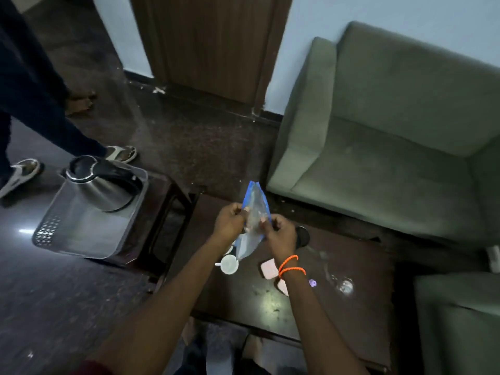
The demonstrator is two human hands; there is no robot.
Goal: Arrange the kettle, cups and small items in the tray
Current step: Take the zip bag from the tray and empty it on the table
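Dark speckled flooring runs under a low dark wooden coffee table (311, 315), with a green sofa (392, 136) behind its far right corner, a second green seat (460, 320) off its right edge, and a brown door (211, 44) in the pale wall beyond; another person's legs and sandalled feet (119, 154) stand at the far left.

From the head view, a smaller dark side table (162, 212) sits off the coffee table's far left corner and carries a grey plastic tray (70, 234) that overhangs its left edge; a steel electric kettle (100, 188) with a black lid and handle stands in the tray's far right corner.

Both hands are raised above the coffee table's far edge, holding a clear zip bag (253, 212) with a blue seal strip upright between them; the left hand (230, 220) pinches the bag's left side, and the right hand (278, 234), with an orange beaded band (290, 265) at the wrist, pinches its right side; what the bag holds is too blurred to tell.

Below the bag, near the table's left edge, a white cup (229, 264) stands upright; a pink sachet (269, 269) lies just right of it, partly under the right wrist; a black round object (303, 235) shows behind the right hand; a small clear glass item (345, 286) rests toward the right edge.
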